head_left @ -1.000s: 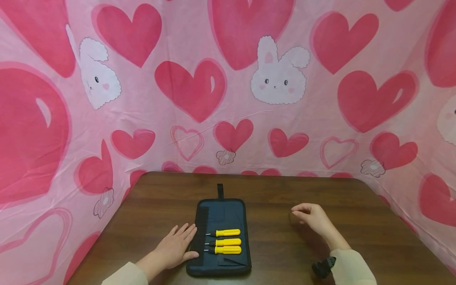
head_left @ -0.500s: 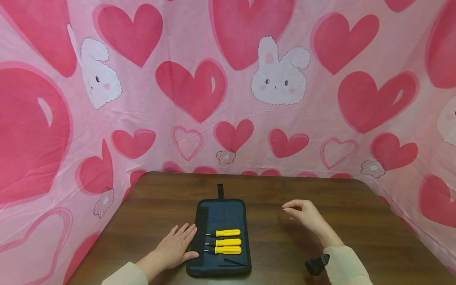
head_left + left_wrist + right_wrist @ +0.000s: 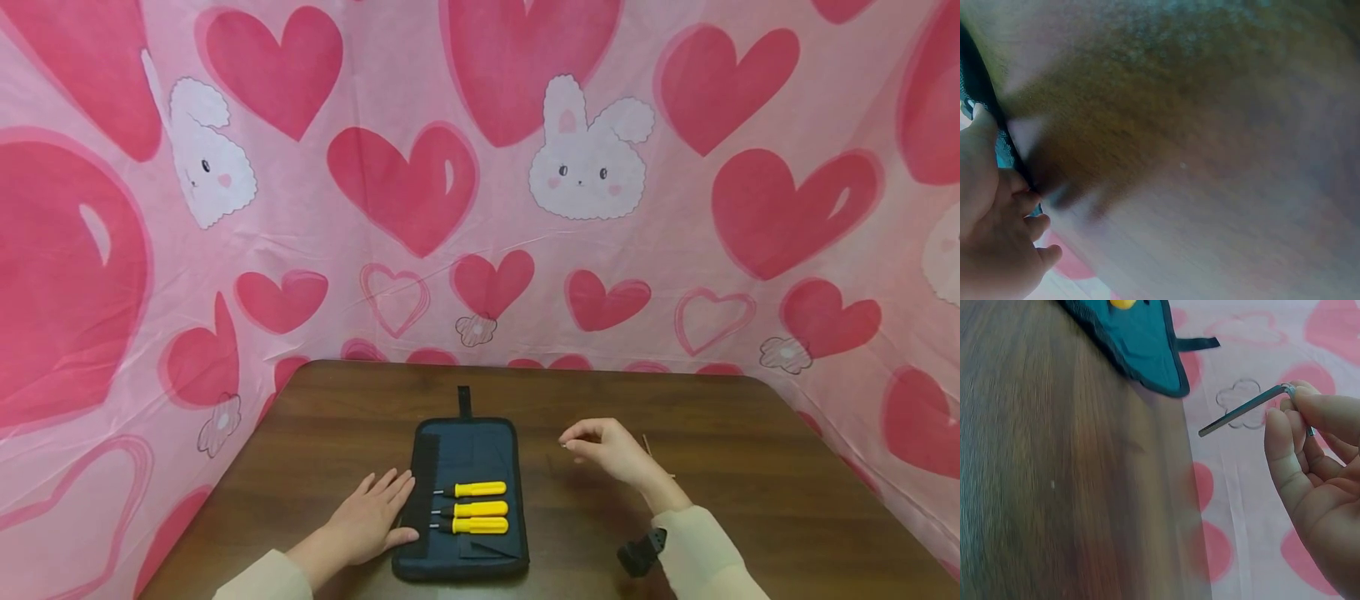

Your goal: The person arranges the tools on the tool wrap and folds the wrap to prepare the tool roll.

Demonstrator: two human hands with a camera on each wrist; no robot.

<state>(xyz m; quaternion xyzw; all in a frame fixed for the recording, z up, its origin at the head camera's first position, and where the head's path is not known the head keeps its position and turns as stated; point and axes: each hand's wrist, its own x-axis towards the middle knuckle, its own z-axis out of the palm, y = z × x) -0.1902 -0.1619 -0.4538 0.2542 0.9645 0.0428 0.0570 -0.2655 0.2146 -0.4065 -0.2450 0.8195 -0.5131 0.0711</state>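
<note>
The left hand [image 3: 371, 523] is lying flat, fingers straight, pinning the open tool pouch [image 3: 467, 498] to the bench [image 3: 750, 500]. Right of its yellow screwdrivers [image 3: 474, 507], the right hand's [image 3: 611, 450] grip is pinching a small hex key [image 3: 1244, 410], lifted clear.

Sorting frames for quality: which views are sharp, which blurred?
Head view: sharp, evenly lit, tool pouch clear. Left wrist view: table smeared and out of focus beside the left hand. Right wrist view: hex key crisp, wood grain blurred.

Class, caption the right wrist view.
Right hand pinches a hex key above the wooden table.
</note>
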